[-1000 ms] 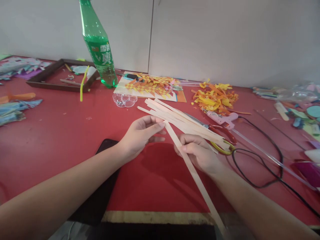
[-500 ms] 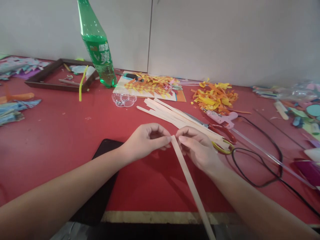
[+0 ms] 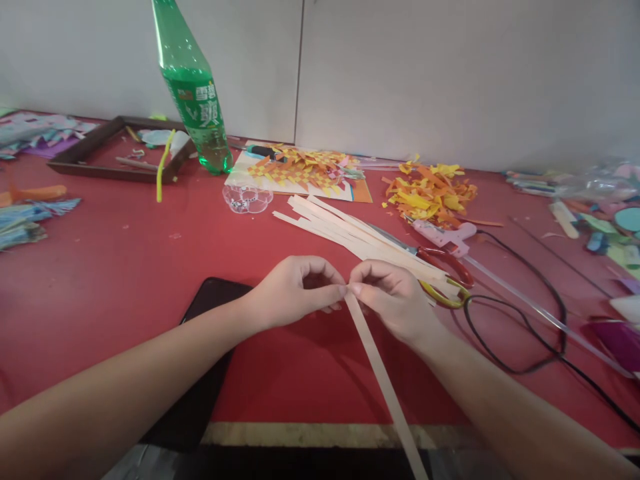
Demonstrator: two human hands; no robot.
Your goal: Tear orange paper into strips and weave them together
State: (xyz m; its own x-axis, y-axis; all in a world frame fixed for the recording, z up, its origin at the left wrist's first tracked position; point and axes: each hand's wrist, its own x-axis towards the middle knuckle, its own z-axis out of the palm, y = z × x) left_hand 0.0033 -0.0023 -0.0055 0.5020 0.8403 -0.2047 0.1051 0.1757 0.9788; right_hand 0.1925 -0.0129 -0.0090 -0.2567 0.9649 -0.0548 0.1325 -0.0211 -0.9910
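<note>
"What are the hands doing?"

"Their fingertips meet above the red tabletop, the left hand and right hand both pinching the upper end of a pale strip."

"And its other end?"

"It slants down past the tabletop's near edge."

"Anything close by?"

"More strips lie just beyond the hands, partly over scissors. A pink glue gun rests near those, and a flat black object lies beneath the left forearm."
</note>
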